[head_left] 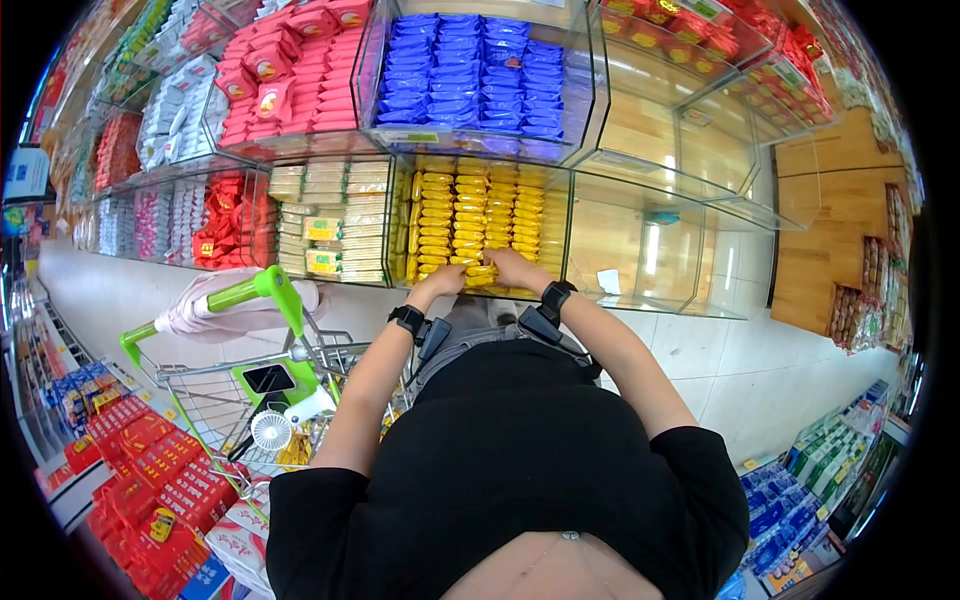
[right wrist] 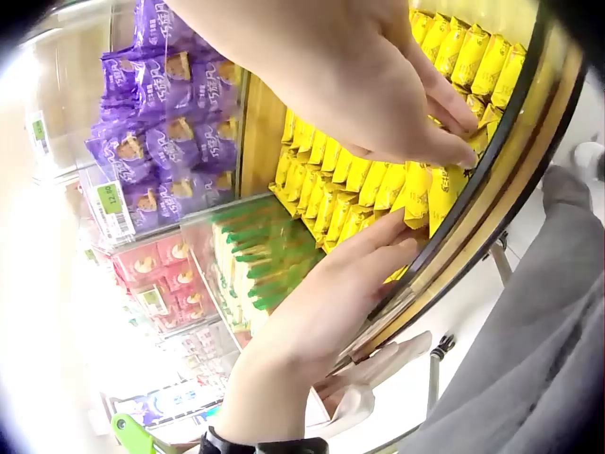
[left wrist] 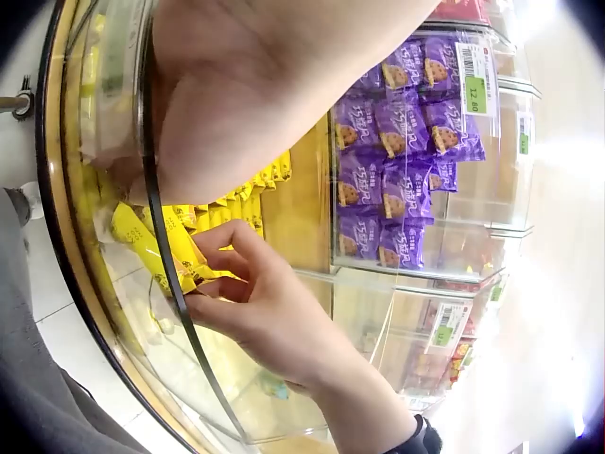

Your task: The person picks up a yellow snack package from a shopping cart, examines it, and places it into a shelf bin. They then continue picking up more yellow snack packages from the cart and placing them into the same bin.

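Yellow packets (head_left: 468, 215) stand in tight rows in a clear bin. At the bin's front, my right hand (head_left: 515, 268) pinches one end of a yellow packet (left wrist: 156, 248) between thumb and fingers. My left hand (head_left: 443, 282) reaches over the front wall from the other side. In the right wrist view, the left fingers (right wrist: 383, 248) lie extended against the front packets, their tips partly hidden. The right hand's fingertips (right wrist: 458, 151) reach down close behind the front glass edge (right wrist: 473, 180). Both wrists wear dark bands.
Left of the yellow bin are pale packets (head_left: 330, 222); blue-purple packets (head_left: 470, 75) fill the bin behind. A clear bin (head_left: 640, 245) with a white card adjoins on the right. A shopping cart with a green handle (head_left: 235, 295), carrying a small fan (head_left: 271, 431), stands at my left.
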`<state>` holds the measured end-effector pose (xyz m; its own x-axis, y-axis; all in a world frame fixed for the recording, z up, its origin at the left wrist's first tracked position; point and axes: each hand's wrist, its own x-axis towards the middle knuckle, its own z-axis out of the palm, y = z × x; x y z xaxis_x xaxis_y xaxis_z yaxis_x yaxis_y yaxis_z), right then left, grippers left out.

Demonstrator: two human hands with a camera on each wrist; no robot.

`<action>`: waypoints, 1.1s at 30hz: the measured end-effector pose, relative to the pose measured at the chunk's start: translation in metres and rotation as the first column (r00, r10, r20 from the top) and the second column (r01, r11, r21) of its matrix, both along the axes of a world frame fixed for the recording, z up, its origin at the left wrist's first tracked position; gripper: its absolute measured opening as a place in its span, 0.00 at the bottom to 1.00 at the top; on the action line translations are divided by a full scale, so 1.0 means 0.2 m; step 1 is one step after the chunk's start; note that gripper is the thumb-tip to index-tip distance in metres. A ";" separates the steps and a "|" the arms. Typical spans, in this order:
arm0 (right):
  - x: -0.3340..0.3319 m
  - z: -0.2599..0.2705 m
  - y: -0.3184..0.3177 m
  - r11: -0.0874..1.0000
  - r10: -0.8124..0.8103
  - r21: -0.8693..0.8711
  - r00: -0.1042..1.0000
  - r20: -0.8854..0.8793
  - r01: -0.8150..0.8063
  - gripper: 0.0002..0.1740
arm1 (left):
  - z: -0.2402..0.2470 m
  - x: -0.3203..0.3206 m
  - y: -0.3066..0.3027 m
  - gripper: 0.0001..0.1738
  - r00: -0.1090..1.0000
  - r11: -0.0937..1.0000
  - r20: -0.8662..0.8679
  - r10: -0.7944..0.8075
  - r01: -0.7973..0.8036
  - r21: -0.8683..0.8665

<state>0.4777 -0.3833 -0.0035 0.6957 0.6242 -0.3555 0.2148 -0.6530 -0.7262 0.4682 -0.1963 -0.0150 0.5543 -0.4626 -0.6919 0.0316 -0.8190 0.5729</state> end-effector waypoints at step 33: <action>0.00 -0.12 0.03 0.776 -0.510 -0.225 0.377 -0.773 0.589 0.11 | -0.01 0.00 0.02 0.18 0.989 0.986 0.019 0.143 -0.141 -0.085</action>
<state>0.4780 -0.3764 -0.0269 0.3757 0.2614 -0.8891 -0.8229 -0.3471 -0.4497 0.4690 -0.1926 -0.0164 0.6349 -0.4329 -0.6399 0.1295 -0.7569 0.6406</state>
